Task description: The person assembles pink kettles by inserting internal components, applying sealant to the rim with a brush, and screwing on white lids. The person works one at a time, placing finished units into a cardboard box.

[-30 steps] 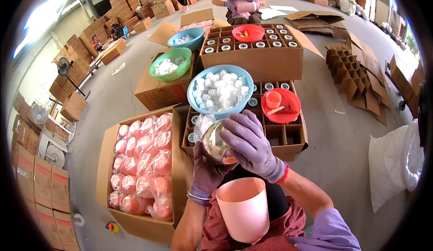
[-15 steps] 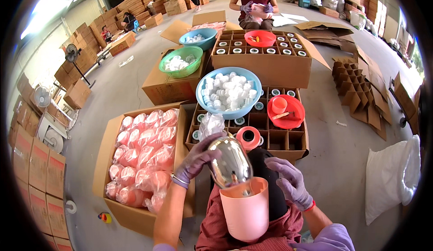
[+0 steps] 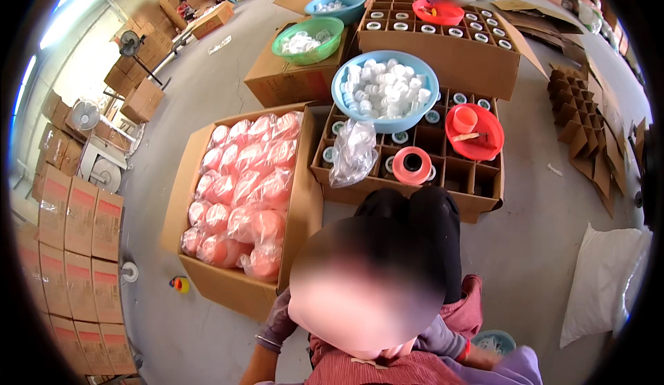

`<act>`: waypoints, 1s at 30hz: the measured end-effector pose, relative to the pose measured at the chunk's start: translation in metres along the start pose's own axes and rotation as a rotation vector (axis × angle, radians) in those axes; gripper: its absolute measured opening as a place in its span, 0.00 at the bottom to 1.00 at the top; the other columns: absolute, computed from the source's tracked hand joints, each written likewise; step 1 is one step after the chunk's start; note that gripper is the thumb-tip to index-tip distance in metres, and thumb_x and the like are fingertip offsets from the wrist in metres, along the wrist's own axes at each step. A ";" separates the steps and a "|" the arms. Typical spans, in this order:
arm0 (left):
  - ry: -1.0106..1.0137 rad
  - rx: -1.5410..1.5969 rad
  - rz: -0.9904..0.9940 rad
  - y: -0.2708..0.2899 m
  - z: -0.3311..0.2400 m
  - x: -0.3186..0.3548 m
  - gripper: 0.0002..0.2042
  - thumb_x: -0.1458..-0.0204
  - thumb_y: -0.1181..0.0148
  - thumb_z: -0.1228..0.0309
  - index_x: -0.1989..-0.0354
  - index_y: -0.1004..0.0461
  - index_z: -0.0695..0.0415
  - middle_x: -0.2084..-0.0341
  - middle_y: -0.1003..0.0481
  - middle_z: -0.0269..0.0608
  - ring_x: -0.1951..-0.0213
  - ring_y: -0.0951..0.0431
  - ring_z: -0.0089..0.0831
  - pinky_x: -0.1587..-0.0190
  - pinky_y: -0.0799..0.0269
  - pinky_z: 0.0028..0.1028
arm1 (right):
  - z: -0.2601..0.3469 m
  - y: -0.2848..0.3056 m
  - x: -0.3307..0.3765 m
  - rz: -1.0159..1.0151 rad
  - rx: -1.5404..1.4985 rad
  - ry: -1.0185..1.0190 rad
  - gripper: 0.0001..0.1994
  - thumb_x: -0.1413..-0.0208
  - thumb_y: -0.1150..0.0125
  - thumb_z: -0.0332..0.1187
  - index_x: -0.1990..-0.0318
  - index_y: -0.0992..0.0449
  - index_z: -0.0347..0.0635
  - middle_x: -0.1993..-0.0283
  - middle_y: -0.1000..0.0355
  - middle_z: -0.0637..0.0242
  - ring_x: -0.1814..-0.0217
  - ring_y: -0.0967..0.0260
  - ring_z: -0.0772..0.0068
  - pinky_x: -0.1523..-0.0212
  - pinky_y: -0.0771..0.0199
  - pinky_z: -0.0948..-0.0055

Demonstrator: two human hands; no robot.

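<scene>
A pink rounded container (image 3: 335,316) is raised over my lap, close to me. A dark blur covers its upper part, so its opening and contents cannot be made out. My gloved left hand (image 3: 279,321) grips its left side, the fingers partly hidden behind it. Against its lower right is my gloved right hand (image 3: 441,338), its fingertips hidden. Beyond my knees, a pink ring-shaped piece (image 3: 411,179) with a dark centre sits on the divided carton (image 3: 408,191). A crumpled clear plastic bag (image 3: 355,155) hangs over that carton's near edge.
At left, an open carton (image 3: 304,177) holds several bagged pink containers (image 3: 245,184). A blue basin (image 3: 342,112) of white caps and a red basin (image 3: 477,150) rest on the divided carton. Cardboard dividers (image 3: 581,122) and a white sack (image 3: 598,288) are on the right.
The pink container has come up toward me, and both hands have moved down to its sides. The silvery vessel from my left hand no longer shows. The view has shifted.
</scene>
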State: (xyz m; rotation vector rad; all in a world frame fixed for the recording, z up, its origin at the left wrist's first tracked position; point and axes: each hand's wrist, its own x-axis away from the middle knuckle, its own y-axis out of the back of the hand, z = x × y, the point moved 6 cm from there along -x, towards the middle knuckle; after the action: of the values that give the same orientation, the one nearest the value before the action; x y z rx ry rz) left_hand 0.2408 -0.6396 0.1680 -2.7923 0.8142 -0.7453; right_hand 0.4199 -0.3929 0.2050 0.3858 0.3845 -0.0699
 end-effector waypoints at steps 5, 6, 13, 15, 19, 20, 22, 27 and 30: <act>-0.221 -0.162 0.019 0.014 0.038 0.006 0.28 0.48 0.36 0.75 0.38 0.37 0.63 0.44 0.29 0.47 0.46 0.27 0.34 0.46 0.27 0.35 | -0.001 0.004 -0.120 -0.021 -0.679 -0.216 0.31 0.48 0.38 0.37 0.37 0.38 0.38 0.37 0.41 0.57 0.33 0.43 0.60 0.32 0.46 0.62; -0.230 -0.250 0.033 0.018 0.041 -0.001 0.28 0.49 0.35 0.78 0.38 0.37 0.63 0.45 0.28 0.46 0.48 0.25 0.34 0.48 0.25 0.35 | -0.013 -0.009 -0.129 0.029 -0.990 -0.345 0.33 0.49 0.37 0.35 0.35 0.41 0.38 0.36 0.41 0.60 0.33 0.44 0.66 0.32 0.46 0.66; -0.254 -0.470 -0.129 0.047 0.063 -0.008 0.29 0.45 0.38 0.65 0.37 0.40 0.61 0.44 0.32 0.47 0.43 0.30 0.41 0.41 0.34 0.43 | 0.019 0.013 -0.176 0.075 -0.277 0.151 0.42 0.62 0.22 0.39 0.37 0.38 0.38 0.39 0.37 0.59 0.35 0.39 0.65 0.35 0.41 0.66; -0.215 -0.496 -0.171 0.053 0.070 -0.015 0.29 0.45 0.38 0.65 0.38 0.39 0.61 0.45 0.31 0.47 0.45 0.29 0.41 0.42 0.33 0.42 | 0.003 0.009 -0.167 0.050 -0.447 0.050 0.41 0.61 0.22 0.39 0.38 0.37 0.38 0.39 0.37 0.59 0.36 0.38 0.64 0.35 0.40 0.66; -0.166 -0.559 -0.192 0.062 0.071 -0.027 0.29 0.47 0.37 0.63 0.39 0.38 0.61 0.47 0.30 0.47 0.48 0.28 0.41 0.45 0.32 0.41 | 0.000 0.013 -0.162 -0.006 -0.593 -0.044 0.41 0.60 0.23 0.39 0.38 0.37 0.38 0.40 0.36 0.60 0.37 0.37 0.65 0.36 0.40 0.66; -0.159 -0.575 -0.196 0.065 0.070 -0.029 0.29 0.47 0.36 0.63 0.40 0.38 0.62 0.48 0.30 0.48 0.49 0.28 0.41 0.46 0.32 0.40 | -0.001 0.015 -0.162 -0.014 -0.588 -0.035 0.41 0.60 0.23 0.38 0.38 0.37 0.38 0.40 0.36 0.60 0.37 0.37 0.65 0.36 0.40 0.67; -0.137 -0.609 -0.201 0.074 0.072 -0.035 0.29 0.48 0.36 0.62 0.41 0.37 0.62 0.49 0.30 0.48 0.50 0.27 0.41 0.47 0.31 0.40 | -0.005 0.018 -0.162 -0.040 -0.514 0.000 0.41 0.60 0.23 0.38 0.37 0.38 0.38 0.40 0.36 0.60 0.37 0.38 0.64 0.36 0.41 0.67; -0.085 -0.787 -0.175 0.077 0.040 -0.058 0.29 0.50 0.34 0.60 0.43 0.35 0.63 0.52 0.29 0.48 0.54 0.25 0.41 0.51 0.29 0.38 | 0.000 0.043 -0.153 -0.197 -0.375 0.105 0.43 0.59 0.25 0.36 0.34 0.42 0.38 0.40 0.39 0.58 0.36 0.42 0.59 0.35 0.44 0.65; -0.035 -0.974 -0.073 0.077 -0.007 -0.081 0.30 0.51 0.33 0.59 0.44 0.34 0.63 0.54 0.28 0.48 0.56 0.24 0.41 0.53 0.28 0.37 | -0.023 0.046 -0.127 -0.364 -0.322 0.061 0.45 0.56 0.25 0.42 0.33 0.45 0.36 0.37 0.42 0.54 0.34 0.43 0.55 0.33 0.45 0.62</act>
State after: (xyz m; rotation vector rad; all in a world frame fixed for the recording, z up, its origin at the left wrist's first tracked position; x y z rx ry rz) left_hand 0.1422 -0.6613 0.1201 -3.6565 1.3579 -0.3341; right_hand 0.3013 -0.3425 0.2499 -0.0032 0.5143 -0.3477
